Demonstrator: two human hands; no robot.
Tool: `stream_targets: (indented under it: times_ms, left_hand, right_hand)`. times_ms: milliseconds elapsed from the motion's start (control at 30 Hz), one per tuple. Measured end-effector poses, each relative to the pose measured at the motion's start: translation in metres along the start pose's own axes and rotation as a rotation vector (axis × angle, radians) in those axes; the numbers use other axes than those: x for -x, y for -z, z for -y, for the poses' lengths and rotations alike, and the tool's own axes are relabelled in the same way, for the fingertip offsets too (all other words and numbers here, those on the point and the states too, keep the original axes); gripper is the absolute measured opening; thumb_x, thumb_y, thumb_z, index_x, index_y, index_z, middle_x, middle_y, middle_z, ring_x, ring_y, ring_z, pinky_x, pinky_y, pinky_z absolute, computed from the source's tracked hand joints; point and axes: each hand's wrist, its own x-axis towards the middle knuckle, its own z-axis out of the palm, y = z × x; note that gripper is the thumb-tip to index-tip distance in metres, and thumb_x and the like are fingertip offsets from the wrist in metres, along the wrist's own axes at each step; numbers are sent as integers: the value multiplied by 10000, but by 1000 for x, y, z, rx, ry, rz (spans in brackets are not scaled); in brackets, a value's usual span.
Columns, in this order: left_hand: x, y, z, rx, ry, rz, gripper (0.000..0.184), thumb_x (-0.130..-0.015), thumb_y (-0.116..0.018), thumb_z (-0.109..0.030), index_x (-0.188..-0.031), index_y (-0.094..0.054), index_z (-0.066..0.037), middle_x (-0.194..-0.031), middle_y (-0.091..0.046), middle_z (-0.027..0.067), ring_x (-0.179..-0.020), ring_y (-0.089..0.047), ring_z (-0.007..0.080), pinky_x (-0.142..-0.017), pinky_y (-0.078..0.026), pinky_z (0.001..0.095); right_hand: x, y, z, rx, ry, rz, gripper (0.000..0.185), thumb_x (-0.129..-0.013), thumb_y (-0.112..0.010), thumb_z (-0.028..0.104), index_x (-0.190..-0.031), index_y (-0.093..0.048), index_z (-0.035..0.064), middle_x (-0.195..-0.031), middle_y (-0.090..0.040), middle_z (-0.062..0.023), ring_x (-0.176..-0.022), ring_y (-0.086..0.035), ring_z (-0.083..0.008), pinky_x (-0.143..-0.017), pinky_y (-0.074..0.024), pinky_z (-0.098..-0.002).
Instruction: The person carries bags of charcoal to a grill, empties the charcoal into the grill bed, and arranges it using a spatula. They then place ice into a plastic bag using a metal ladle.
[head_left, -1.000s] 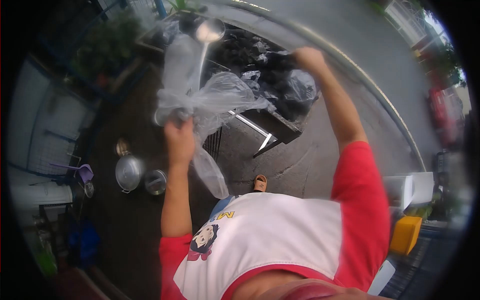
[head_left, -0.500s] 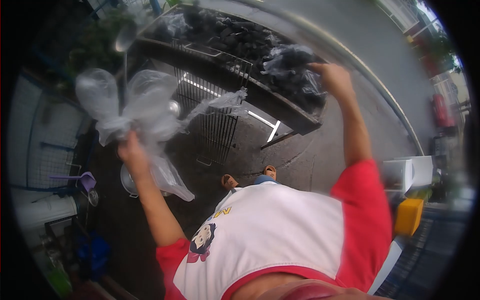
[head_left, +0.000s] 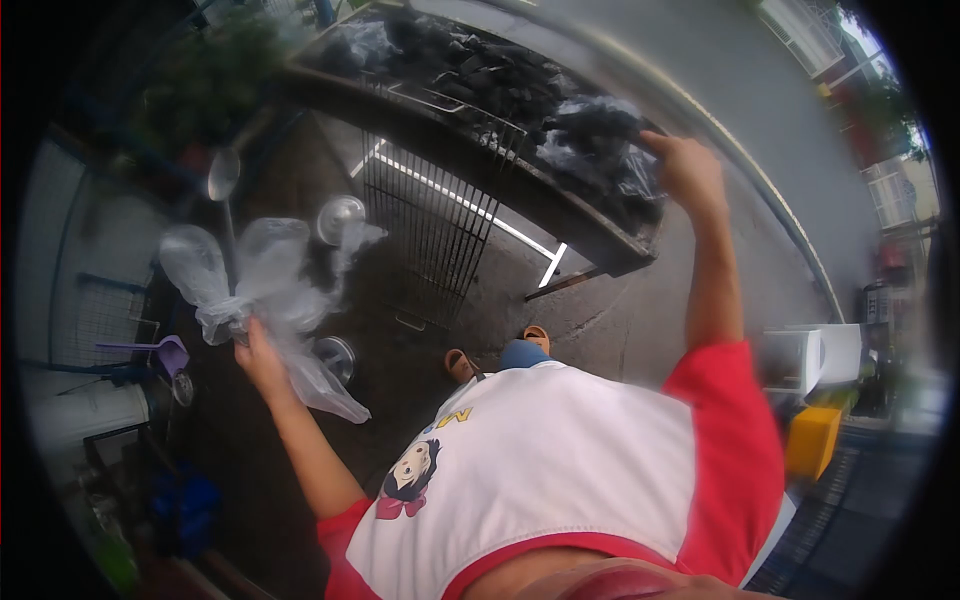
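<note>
My left hand (head_left: 264,362) is closed around a bunch of clear plastic bags (head_left: 275,268), with one bag end trailing below. A long-handled metal spoon (head_left: 224,176) stands up from behind the bags; its handle runs down toward that hand, and its lower end is hidden. My right hand (head_left: 692,178) is over the right end of the charcoal grill (head_left: 455,135), index finger stretched out and the other fingers partly hidden. Close beside it, crumpled clear plastic (head_left: 575,150) lies among the black charcoal (head_left: 490,75). I cannot tell whether that hand touches the plastic.
A wire grate (head_left: 425,230) leans against the grill's near side. Round metal lids or pots (head_left: 341,220) are on the dark ground behind the bags. At the left is a purple scoop (head_left: 172,354). A yellow box (head_left: 813,442) and a white box (head_left: 838,352) stand at the right.
My left hand has moved down toward me with the bags and spoon, uncovering a round metal lid or pot. My right hand has shifted slightly right, its index finger still stretched out.
</note>
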Motion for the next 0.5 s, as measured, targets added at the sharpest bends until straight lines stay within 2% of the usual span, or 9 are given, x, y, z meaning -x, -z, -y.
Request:
stream_targets:
  times_ms: [33,100,167,200,267,333,400,433,500]
  left_hand:
    - [4,3,3,-18,11,10,326,-925,-547,-153,-1166,-570,65,-1123,-612,101,-1007,-569,180,-886,-433,305]
    - [14,6,9,-39,25,13,330,-924,-548,-150,-1167,-567,71,-1127,-610,104,-1010,-566,185,-892,-429,309]
    - [20,6,12,-41,70,0,324,-920,-546,-139,-1159,-563,80,-1126,-607,109,-1000,-566,192,-898,-426,317]
    - [24,4,13,-39,67,-14,324,-920,-546,-139,-1159,-563,80,-1126,-607,109,-1000,-566,192,-898,-426,317]
    - [41,1,15,-63,79,-67,317,-920,-540,-133,-1148,-558,86,-1116,-606,110,-989,-564,187,-896,-426,318]
    - [57,1,14,-73,91,-81,315,-919,-539,-130,-1145,-557,88,-1113,-606,111,-987,-565,189,-896,-426,319]
    - [65,-5,13,-74,83,-107,313,-918,-537,-127,-1142,-556,90,-1110,-606,113,-985,-565,190,-897,-425,320]
    - [70,-3,15,-84,75,-131,314,-920,-534,-125,-1147,-553,91,-1114,-605,114,-988,-564,192,-898,-425,321]
    - [74,-6,15,-101,69,-168,316,-921,-530,-123,-1151,-550,92,-1117,-604,115,-991,-564,195,-899,-425,322]
  right_hand:
    - [-12,-11,-1,-3,11,-4,454,-812,-520,64,-1193,-640,278,-1002,-676,-114,-948,-645,-290,-790,-508,-401]
    - [-51,-47,-10,161,219,36,470,-803,-525,53,-1197,-637,283,-1004,-678,-98,-952,-644,-289,-797,-509,-396]
    - [-77,-26,1,154,249,28,475,-777,-536,48,-1181,-648,272,-1008,-679,-94,-952,-645,-295,-803,-511,-393]
    - [-87,5,14,157,244,87,464,-772,-542,55,-1171,-653,264,-1017,-678,-100,-956,-644,-299,-807,-512,-394]
    - [-107,21,34,160,251,155,453,-767,-549,63,-1161,-659,257,-1027,-677,-107,-960,-643,-303,-810,-513,-395]
    - [-148,21,53,67,229,13,405,-780,-552,91,-1136,-671,242,-1051,-673,-113,-972,-644,-300,-821,-516,-395]
    - [-222,-32,66,72,313,-73,383,-794,-540,93,-1125,-673,231,-1067,-672,-109,-992,-642,-293,-832,-517,-396]
    - [-248,-58,77,0,327,-49,359,-796,-530,93,-1103,-676,209,-1065,-671,-116,-1002,-639,-302,-837,-516,-407]
    - [-290,-94,94,57,353,47,333,-802,-525,96,-1084,-677,186,-1061,-671,-125,-1005,-636,-316,-832,-517,-420]
